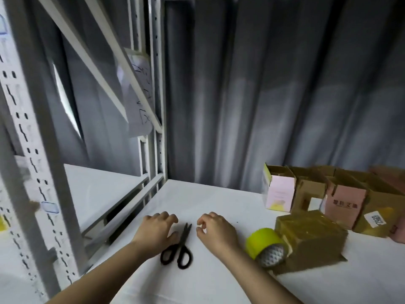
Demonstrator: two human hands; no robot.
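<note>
A grey curtain point(274, 95) hangs in folds across the back of the scene. To its left stands a white metal shelving rack point(157, 84), its uprights punched with slots. Below them, the white worktop point(192, 284) runs out from under your arms to the foot of the curtain.

Along its far right edge, a row of small open cartons point(344, 202), pink and brown, sits side by side. In front of them is a brown box wrapped in clear tape point(313, 240), and a roll of yellow-green tape point(263, 242) leans against its near left corner.

Your left grip point(156, 232) rests palm down on the worktop. Its fingers are loosely bent and close on nothing, and its thumb is just beside the scissors, though contact cannot be told. Your right grip point(215, 231) rests well clear of the tape roll, fingers loosely curled, thumb and forefinger near each other with nothing between them.

The black scissors point(182, 244) lie flat on the worktop between your two grips. The blades are shut and point away from you, and the handle loops are nearest you.
</note>
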